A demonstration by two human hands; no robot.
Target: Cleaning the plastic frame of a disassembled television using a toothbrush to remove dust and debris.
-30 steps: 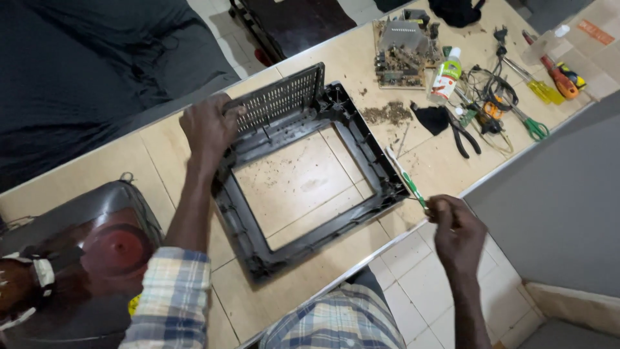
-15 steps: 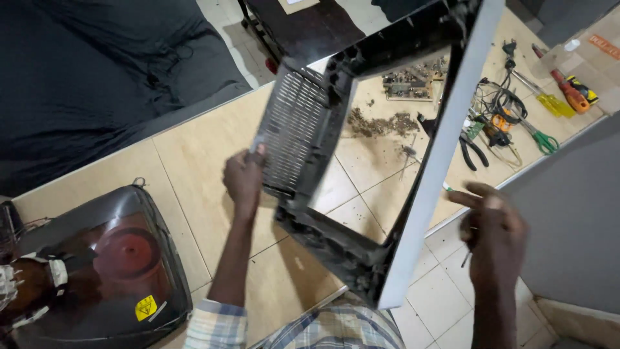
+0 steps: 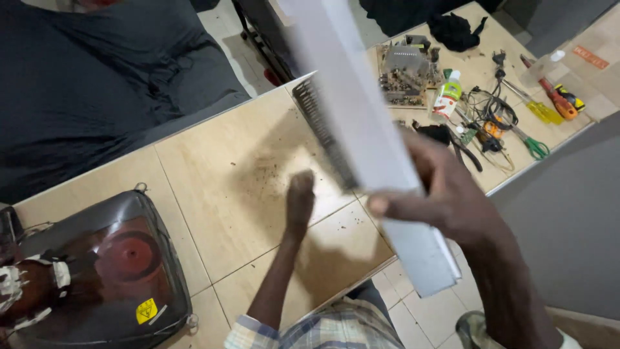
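There is only one camera — it sits on the person's head and looks down, tilted a bit forward. It is very close to the right hand (image 3: 452,194) and left hand (image 3: 300,197), and farther from the tiled table (image 3: 206,174) — the floor shows at the bottom edge.

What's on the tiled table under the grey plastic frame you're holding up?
Under the grey plastic frame, the beige tiled table shows scattered dark crumbs. The frame covers the table strip directly behind it.
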